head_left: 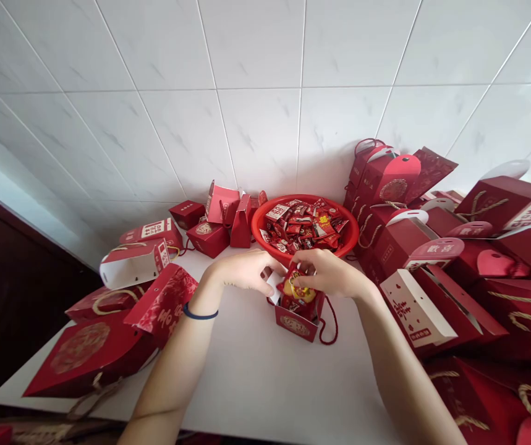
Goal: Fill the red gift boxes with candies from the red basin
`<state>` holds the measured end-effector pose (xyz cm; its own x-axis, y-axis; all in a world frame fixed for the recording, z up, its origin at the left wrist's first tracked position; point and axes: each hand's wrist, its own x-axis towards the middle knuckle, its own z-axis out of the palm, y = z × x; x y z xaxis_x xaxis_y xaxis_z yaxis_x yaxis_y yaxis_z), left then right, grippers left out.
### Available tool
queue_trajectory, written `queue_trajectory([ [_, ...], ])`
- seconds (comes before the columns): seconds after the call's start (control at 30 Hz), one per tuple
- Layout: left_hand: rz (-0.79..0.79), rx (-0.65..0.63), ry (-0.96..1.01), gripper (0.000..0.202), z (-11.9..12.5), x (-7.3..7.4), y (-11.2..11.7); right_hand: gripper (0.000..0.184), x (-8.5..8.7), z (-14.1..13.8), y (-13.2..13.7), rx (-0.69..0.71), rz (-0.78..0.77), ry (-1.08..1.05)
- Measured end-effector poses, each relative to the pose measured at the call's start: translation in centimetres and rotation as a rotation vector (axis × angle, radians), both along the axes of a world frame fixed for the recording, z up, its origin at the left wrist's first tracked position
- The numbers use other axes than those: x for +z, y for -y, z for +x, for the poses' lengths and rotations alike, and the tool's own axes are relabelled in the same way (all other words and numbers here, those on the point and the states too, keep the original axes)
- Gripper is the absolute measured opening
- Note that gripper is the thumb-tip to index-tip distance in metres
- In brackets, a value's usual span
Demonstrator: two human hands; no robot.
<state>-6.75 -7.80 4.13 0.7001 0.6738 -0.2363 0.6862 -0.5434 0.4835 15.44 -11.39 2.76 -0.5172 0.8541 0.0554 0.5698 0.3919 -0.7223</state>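
Note:
A small red gift box [297,327] with a dark red cord handle [335,326] stands uncovered on the white table, holding red candy packets. My left hand [246,272] is at its left side, thumb and fingers closed around the raised white inner flap [275,285]. Over the box's right side, my right hand [324,272] has its fingers on a red and yellow candy packet [300,290] at the top of the box. Right behind both hands sits a red plastic basin [258,225] full of wrapped candies [300,228].
Red gift boxes with rope handles [395,247] are piled along the right side. More boxes, some uncovered [128,266], lie on the left, with smaller ones [209,238] by the tiled wall [260,123]. The white table [265,383] extends toward me.

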Motion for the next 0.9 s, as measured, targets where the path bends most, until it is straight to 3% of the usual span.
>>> queue_trajectory([
  [0.17, -0.003, 0.056, -0.091, 0.059, 0.0, 0.1, 0.3, 0.012, -0.7, 0.6, 0.9, 0.074, -0.031, 0.16],
  [0.33, 0.029, 0.022, -0.082, 0.056, -0.2, 0.1, 0.3, 0.04, -1.4, 1.0, 1.1, -0.042, 0.044, 0.084],
  [0.5, 0.029, -0.017, -0.075, 0.043, -0.2, 0.5, 0.6, 0.035, -1.2, 3.1, 2.8, -0.123, 0.081, -0.051],
  [0.57, 0.051, -0.028, -0.051, 0.037, 0.0, 0.6, 0.9, 0.042, -1.7, 4.1, 3.8, -0.152, 0.084, -0.128],
  [0.7, 0.09, -0.018, 0.088, 0.045, 0.7, 0.4, 1.5, 0.056, -4.5, 4.9, 5.3, -0.329, 0.143, -0.282],
  [0.8, -0.034, -0.067, 0.159, 0.066, 1.3, -0.2, 1.6, 0.063, -7.3, 3.9, 5.6, -0.522, 0.133, -0.365],
  [0.9, -0.179, -0.113, 0.135, 0.075, 1.5, -0.6, 1.4, 0.062, -9.1, 2.6, 5.5, -0.546, 0.054, -0.421],
])
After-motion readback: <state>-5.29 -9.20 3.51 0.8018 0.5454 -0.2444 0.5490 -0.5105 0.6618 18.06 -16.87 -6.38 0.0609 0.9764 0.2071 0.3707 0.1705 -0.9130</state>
